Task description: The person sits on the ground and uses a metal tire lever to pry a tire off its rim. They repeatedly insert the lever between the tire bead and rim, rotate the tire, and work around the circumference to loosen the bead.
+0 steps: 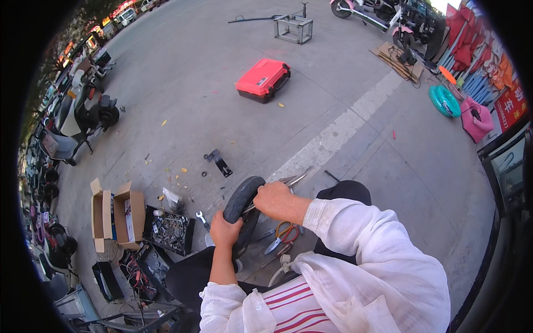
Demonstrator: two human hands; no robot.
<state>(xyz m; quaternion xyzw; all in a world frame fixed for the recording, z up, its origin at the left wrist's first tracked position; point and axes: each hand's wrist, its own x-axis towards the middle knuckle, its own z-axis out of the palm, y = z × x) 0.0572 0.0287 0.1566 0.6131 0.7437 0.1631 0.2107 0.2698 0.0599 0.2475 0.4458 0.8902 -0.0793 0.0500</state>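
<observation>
Between my knees stands a small black tyre point(244, 195) with a treaded face. My left hand point(225, 228) is wrapped round its near left side. At the tyre's right side my right hand point(273, 200) is closed round a slim metal bar tool point(300, 176). Its grey ends stick out beyond the fist, and a short metal piece shows on the tyre side; the exact kind is hidden by the fingers. Orange-handled scissors point(287, 230) lie on the ground just below my right hand. A wrench point(201, 217) lies left of the tyre.
At left are a tray of small metal parts point(166, 233), open cardboard boxes point(130, 213) and black bins point(107, 281). A black bracket point(222, 165) lies ahead. Farther off are a red case point(261, 77) and a metal frame point(294, 29). Parked scooters point(83, 111) line the left.
</observation>
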